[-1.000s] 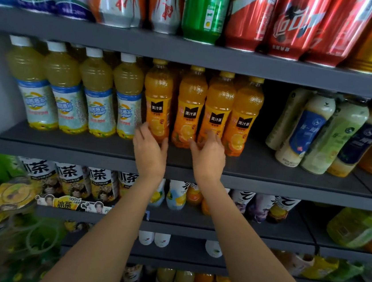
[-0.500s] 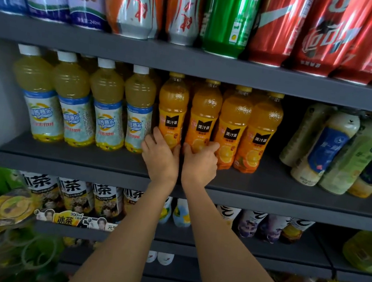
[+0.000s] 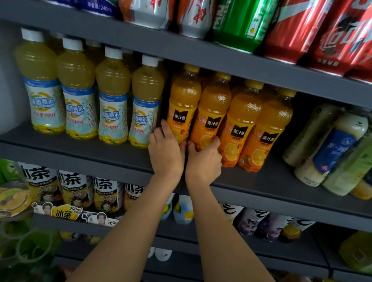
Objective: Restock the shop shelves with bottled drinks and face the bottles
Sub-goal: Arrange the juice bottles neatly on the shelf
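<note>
Both hands reach up to the middle shelf (image 3: 109,155), side by side, working the row of four orange juice bottles that stand upright at its front edge. The left hand (image 3: 165,152) wraps the base of the leftmost orange bottle (image 3: 182,108) — its fingers (image 3: 165,127) curl round the bottle's left side, next to the white-capped bottle beside it. The right hand (image 3: 203,161) grips the base of the second orange bottle (image 3: 212,116), thumb on its left, fingers hooked round its right side. The two hands touch at the thumbs. The third orange bottle (image 3: 239,128) and fourth orange bottle (image 3: 266,136) stand just right of them, black labels facing out.

Left of the orange row stand four pale yellow juice bottles (image 3: 79,96) with white caps and blue-and-white labels, close together. Well to the right, milky bottles (image 3: 332,146) lean at a tilt. Cans (image 3: 241,15) fill the shelf above — red, green, silver, blue — and tea bottles (image 3: 75,188) line the shelf below.
</note>
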A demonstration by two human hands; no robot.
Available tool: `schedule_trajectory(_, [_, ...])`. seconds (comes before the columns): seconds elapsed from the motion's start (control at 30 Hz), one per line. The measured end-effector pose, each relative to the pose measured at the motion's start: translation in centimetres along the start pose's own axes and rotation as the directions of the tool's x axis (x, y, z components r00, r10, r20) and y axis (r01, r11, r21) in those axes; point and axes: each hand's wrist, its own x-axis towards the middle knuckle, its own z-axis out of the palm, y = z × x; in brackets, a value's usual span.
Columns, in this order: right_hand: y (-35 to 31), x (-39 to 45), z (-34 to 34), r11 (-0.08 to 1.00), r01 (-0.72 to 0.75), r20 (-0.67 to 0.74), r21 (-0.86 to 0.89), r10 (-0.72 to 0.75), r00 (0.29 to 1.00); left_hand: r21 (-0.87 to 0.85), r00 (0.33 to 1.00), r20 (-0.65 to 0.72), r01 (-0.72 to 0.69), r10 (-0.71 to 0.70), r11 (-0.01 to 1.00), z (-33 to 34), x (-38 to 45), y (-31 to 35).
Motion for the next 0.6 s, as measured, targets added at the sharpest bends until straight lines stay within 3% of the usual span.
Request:
schedule_trajectory(0.27, [-0.18,0.00,0.28,0.989,-0.072,-0.026,0.127,0.076,0.997,-0.071,1.000,-0.028,-0.007,0.005,0.997,0.14,-0.52,-0.38])
schedule_trajectory(0.6, [-0.15,-0.56,0.25,0.991,-0.057,-0.049,0.123,0.063,0.997,-0.081,0.999,-0.034,-0.022,0.019,0.996,0.26,-0.52,-0.50])
